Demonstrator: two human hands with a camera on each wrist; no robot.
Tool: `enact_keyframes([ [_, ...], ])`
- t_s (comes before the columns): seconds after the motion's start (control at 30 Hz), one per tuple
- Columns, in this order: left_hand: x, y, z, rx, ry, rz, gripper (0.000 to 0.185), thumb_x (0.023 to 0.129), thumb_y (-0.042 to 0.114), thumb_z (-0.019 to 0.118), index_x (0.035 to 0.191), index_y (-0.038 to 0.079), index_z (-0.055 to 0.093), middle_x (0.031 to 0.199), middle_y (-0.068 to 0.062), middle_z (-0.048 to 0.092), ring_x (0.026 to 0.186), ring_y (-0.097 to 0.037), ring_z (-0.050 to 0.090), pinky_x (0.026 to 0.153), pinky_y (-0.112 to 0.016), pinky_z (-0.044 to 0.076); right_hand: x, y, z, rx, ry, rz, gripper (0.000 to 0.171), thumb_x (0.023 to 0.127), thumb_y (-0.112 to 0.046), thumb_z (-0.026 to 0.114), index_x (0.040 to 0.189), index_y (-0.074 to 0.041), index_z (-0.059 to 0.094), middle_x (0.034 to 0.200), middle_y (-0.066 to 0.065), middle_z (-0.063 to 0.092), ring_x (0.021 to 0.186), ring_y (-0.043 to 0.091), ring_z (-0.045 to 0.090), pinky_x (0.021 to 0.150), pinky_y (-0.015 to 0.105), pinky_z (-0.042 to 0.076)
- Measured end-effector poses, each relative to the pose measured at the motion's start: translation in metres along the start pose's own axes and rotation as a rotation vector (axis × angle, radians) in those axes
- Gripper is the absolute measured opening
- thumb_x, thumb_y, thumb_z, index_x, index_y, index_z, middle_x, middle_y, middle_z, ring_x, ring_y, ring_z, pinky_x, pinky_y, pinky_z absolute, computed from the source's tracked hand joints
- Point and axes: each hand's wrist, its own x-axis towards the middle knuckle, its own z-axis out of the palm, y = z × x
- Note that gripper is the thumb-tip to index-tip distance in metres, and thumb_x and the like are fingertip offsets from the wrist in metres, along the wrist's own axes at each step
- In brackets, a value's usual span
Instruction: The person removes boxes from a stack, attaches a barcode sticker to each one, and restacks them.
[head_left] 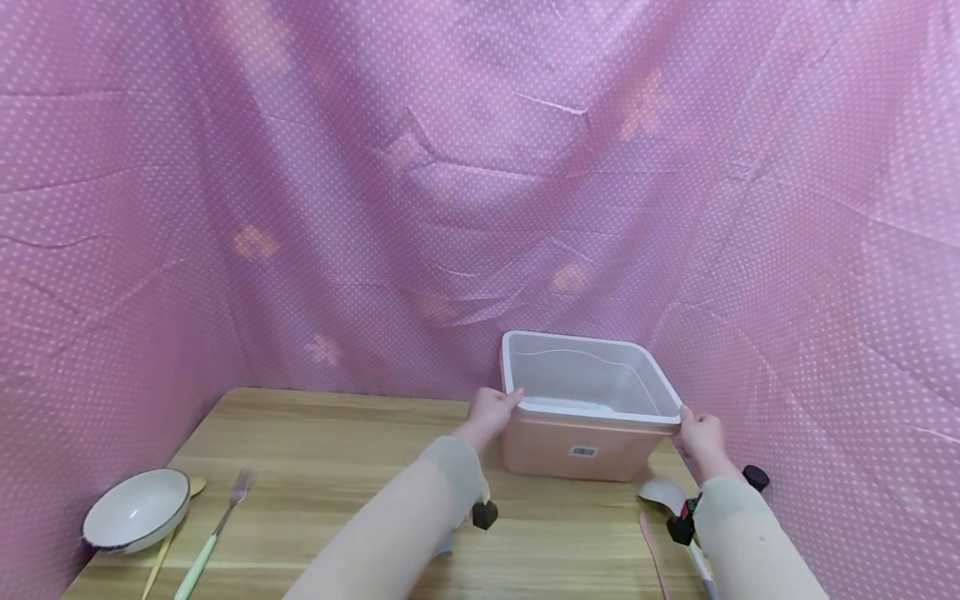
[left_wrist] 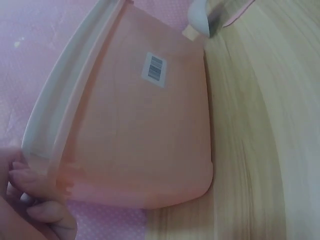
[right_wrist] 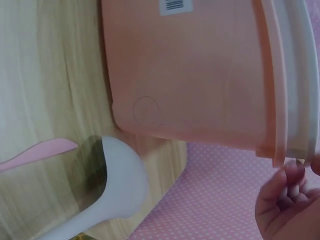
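A pink plastic container point(head_left: 581, 417) with a white rim and a barcode sticker stands at the far right of the wooden table point(head_left: 337, 467), and nothing shows inside it. My left hand point(head_left: 491, 410) grips its near left corner, fingers curled at the rim. My right hand point(head_left: 699, 433) holds the near right corner the same way. In the left wrist view the container's pink wall point(left_wrist: 145, 130) fills the frame, with my fingertips point(left_wrist: 30, 200) under its rim. The right wrist view shows the container point(right_wrist: 200, 75) with my right hand's fingers point(right_wrist: 285, 200) curled at the rim's edge.
A white ladle point(head_left: 663, 493) and a pink utensil point(head_left: 652, 554) lie just in front of the container on the right. A white bowl point(head_left: 137, 508), a wooden spoon point(head_left: 168, 537) and a green-handled fork point(head_left: 213, 533) lie at the near left. Pink dotted cloth point(head_left: 450, 208) surrounds the table.
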Motion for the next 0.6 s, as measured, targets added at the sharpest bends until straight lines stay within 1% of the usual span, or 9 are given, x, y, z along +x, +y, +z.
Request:
enact_keyframes([
  [0.03,0.0,0.0,0.001,-0.007,0.007,-0.003,0.056,0.095,0.038,0.064,0.053,0.015,0.036,0.049,0.006,0.033,0.046,-0.011,0.031,0.044,-0.025,0.031,-0.001,0.0,0.001,-0.017,0.031,-0.008,0.05,0.105,-0.029,0.038,0.115,0.019,0.049,0.084,0.018,0.054,0.066,0.023,0.053,0.056,0.03,0.046],
  [0.1,0.001,0.001,0.002,-0.019,0.02,-0.008,0.055,0.094,0.038,0.066,0.053,0.015,0.037,0.049,0.006,0.034,0.046,-0.01,0.031,0.044,-0.025,0.031,-0.002,-0.001,0.002,-0.048,0.085,-0.02,0.046,0.104,-0.03,0.042,0.107,0.015,0.052,0.084,0.019,0.055,0.072,0.028,0.054,0.058,0.032,0.045],
  [0.2,0.003,0.001,0.002,-0.032,0.033,-0.003,0.053,0.092,0.041,0.068,0.055,0.015,0.04,0.051,0.006,0.036,0.048,-0.011,0.033,0.045,-0.025,0.032,-0.004,-0.004,0.003,-0.122,0.163,-0.051,0.041,0.102,-0.032,0.047,0.091,0.007,0.054,0.079,0.019,0.057,0.078,0.033,0.054,0.061,0.036,0.043],
  [0.27,0.004,0.0,-0.001,-0.037,0.041,0.007,0.052,0.09,0.044,0.069,0.057,0.016,0.041,0.053,0.005,0.038,0.049,-0.011,0.035,0.045,-0.025,0.033,-0.005,-0.007,0.004,-0.14,0.193,-0.064,0.042,0.102,-0.034,0.049,0.085,0.004,0.052,0.077,0.019,0.056,0.078,0.035,0.053,0.063,0.039,0.043],
  [0.33,0.005,-0.001,-0.009,-0.013,0.062,0.036,0.049,0.091,0.045,0.068,0.061,0.015,0.044,0.056,0.004,0.042,0.051,-0.012,0.038,0.047,-0.026,0.035,-0.007,-0.012,0.006,-0.132,0.202,-0.093,0.044,0.102,-0.036,0.049,0.085,0.004,0.052,0.08,0.021,0.055,0.08,0.037,0.052,0.067,0.043,0.044],
  [0.4,0.006,-0.001,-0.023,0.035,0.096,0.09,0.044,0.093,0.043,0.065,0.066,0.013,0.048,0.062,0.0,0.047,0.056,-0.016,0.044,0.05,-0.029,0.04,-0.01,-0.02,0.008,-0.135,0.202,-0.127,0.045,0.103,-0.037,0.046,0.089,0.006,0.054,0.086,0.024,0.057,0.084,0.038,0.053,0.073,0.047,0.045],
  [0.47,0.008,0.0,-0.042,0.114,0.133,0.166,0.035,0.096,0.036,0.063,0.077,0.008,0.054,0.075,-0.007,0.054,0.066,-0.022,0.052,0.059,-0.035,0.046,-0.012,-0.03,0.01,-0.151,0.188,-0.18,0.048,0.104,-0.038,0.042,0.098,0.008,0.056,0.096,0.028,0.059,0.091,0.041,0.054,0.08,0.051,0.045],
  [0.53,0.009,0.0,-0.065,0.196,0.149,0.217,0.029,0.099,0.033,0.059,0.095,0.004,0.06,0.097,-0.013,0.058,0.087,-0.029,0.057,0.076,-0.042,0.05,-0.016,-0.042,0.012,-0.186,0.155,-0.237,0.052,0.105,-0.041,0.038,0.109,0.008,0.055,0.105,0.029,0.059,0.097,0.042,0.055,0.086,0.054,0.044],
  [0.6,0.012,-0.003,-0.089,0.302,0.15,0.277,0.036,0.101,0.033,0.054,0.117,0.002,0.059,0.124,-0.019,0.053,0.112,-0.036,0.053,0.095,-0.05,0.045,-0.02,-0.055,0.015,-0.259,0.127,-0.324,0.053,0.105,-0.042,0.036,0.117,0.007,0.054,0.109,0.029,0.06,0.101,0.044,0.055,0.088,0.056,0.044],
])
